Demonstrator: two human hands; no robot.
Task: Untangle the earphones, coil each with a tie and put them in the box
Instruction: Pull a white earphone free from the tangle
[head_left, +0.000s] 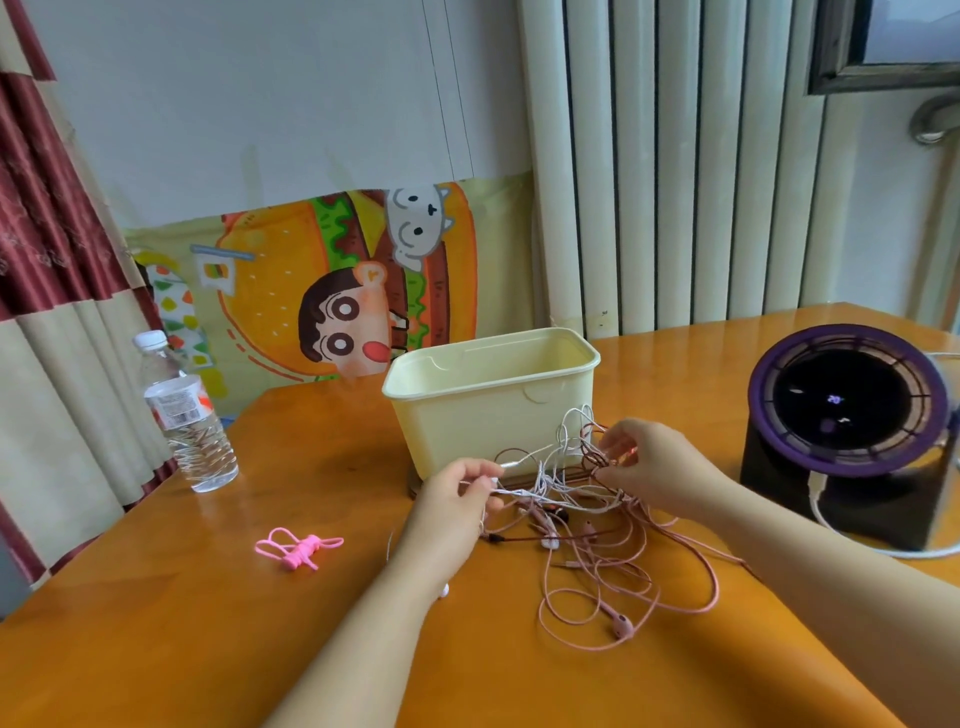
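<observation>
Pinching a white cable between curled fingers (484, 472), the left hand (452, 499) holds it just above the worktop (208, 649). The right hand (649, 467), fingers (618, 441) also curled, grips a dark red strand at the knot. The earphones (587, 525), white, pink and dark red, lie tangled between the hands, just in front of the box (493, 405). This cream box stands open-topped, its floor hidden. Pink ties (298, 548) lie well apart on the left. A bottle (189, 415) bears a label too small to read, and the fan (852, 410) shows blurred glowing marks.
</observation>
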